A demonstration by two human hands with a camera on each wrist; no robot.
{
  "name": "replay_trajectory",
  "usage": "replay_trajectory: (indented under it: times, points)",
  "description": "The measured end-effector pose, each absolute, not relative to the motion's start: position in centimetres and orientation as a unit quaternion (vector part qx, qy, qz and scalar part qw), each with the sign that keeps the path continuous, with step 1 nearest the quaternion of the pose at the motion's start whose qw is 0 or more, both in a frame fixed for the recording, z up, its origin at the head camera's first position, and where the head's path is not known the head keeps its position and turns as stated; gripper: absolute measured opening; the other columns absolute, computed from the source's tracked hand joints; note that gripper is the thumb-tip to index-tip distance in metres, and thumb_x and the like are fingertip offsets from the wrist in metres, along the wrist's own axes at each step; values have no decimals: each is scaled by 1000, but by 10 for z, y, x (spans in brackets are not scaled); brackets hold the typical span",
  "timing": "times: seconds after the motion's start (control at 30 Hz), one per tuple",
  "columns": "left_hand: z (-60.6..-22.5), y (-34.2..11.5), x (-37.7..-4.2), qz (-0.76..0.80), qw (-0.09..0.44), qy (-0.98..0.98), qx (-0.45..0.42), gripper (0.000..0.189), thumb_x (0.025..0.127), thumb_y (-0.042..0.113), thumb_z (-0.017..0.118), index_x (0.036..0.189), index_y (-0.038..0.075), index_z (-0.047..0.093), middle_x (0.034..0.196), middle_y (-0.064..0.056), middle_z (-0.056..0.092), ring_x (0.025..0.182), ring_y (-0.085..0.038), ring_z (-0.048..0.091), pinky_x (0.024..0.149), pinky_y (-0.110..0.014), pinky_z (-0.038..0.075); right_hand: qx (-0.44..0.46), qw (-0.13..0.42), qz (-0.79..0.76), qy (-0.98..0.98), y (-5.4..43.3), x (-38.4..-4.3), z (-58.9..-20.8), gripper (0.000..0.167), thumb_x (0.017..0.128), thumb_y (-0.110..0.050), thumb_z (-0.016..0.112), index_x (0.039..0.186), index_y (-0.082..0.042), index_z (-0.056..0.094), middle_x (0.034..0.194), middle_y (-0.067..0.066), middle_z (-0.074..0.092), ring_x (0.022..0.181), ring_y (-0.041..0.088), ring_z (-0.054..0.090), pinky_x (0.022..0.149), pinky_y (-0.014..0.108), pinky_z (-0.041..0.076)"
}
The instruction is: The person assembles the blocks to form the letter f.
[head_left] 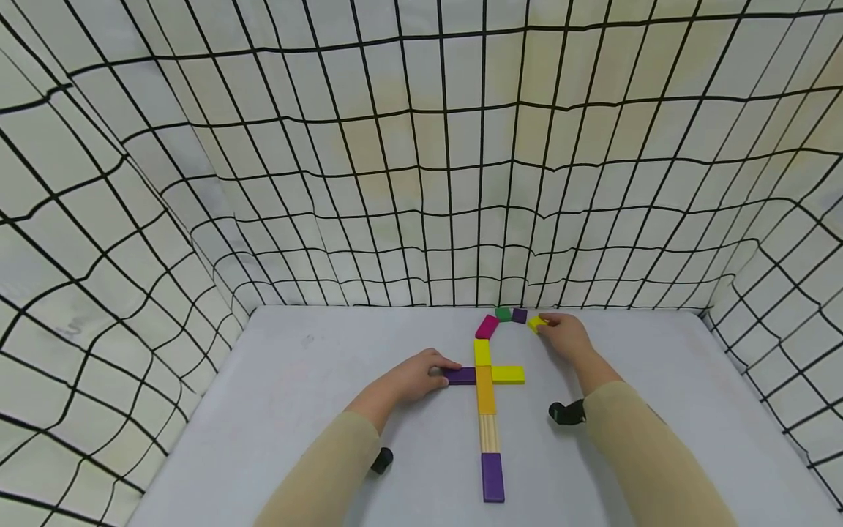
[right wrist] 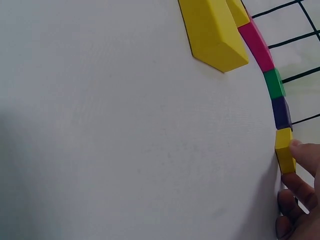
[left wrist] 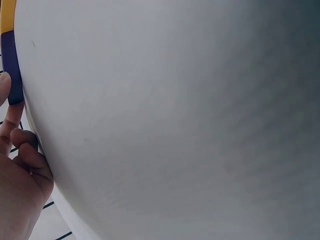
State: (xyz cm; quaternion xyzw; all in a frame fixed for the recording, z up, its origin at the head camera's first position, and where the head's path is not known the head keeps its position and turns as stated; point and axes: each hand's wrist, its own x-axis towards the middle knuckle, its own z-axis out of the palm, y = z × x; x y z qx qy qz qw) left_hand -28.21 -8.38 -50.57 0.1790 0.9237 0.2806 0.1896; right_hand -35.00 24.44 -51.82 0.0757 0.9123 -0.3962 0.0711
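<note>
My left hand [head_left: 411, 375] holds a purple block [head_left: 462, 376] between thumb and index finger, at the left side of a cross of blocks. That block meets an orange block [head_left: 486, 391] in the upright column; a long yellow block [head_left: 508, 375] lies on the opposite side. Farther back, my right hand [head_left: 568, 337] pinches a small yellow block [right wrist: 284, 150] at the right end of a curved row. In that row, a small dark purple block [right wrist: 281, 113], a green block [right wrist: 274, 83] and a pink block [right wrist: 257, 45] lead back to the yellow block [head_left: 482, 352] topping the column.
Below the orange block lie a ribbed pale wood-coloured piece [head_left: 489, 433] and a purple block [head_left: 492, 477]. The white tabletop [head_left: 296, 380] ends at white walls covered with black netting [head_left: 421, 168]. Dark wrist-camera mounts [head_left: 566, 413] project beside the sleeves.
</note>
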Motion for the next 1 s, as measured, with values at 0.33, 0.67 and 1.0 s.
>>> replay_trajectory:
  times: [0.33, 0.67, 1.0]
  points:
    - [-505, -85, -282, 283, 189, 923, 180, 34, 97, 23, 65, 128, 36, 67, 129, 4, 55, 127, -22, 49, 112, -46, 35, 68, 67, -393, 915, 241, -352, -518, 42, 101, -23, 57, 140, -7, 55, 129, 21, 55, 110, 34, 52, 97, 47, 46]
    - [-506, -84, -284, 281, 190, 924, 176, 34, 97, 24, 65, 128, 37, 67, 131, 4, 54, 128, -21, 48, 112, -47, 35, 58, 62, -383, 920, 240, -350, -516, 42, 101, -23, 58, 139, -7, 56, 128, 22, 56, 109, 35, 52, 96, 48, 45]
    - [-508, -83, -284, 284, 187, 922, 184, 34, 97, 23, 65, 129, 35, 67, 125, 6, 56, 124, -19, 50, 111, -45, 36, 63, 60, -386, 918, 242, -351, -519, 43, 100, -23, 58, 140, -6, 55, 126, 22, 55, 107, 34, 51, 96, 47, 45]
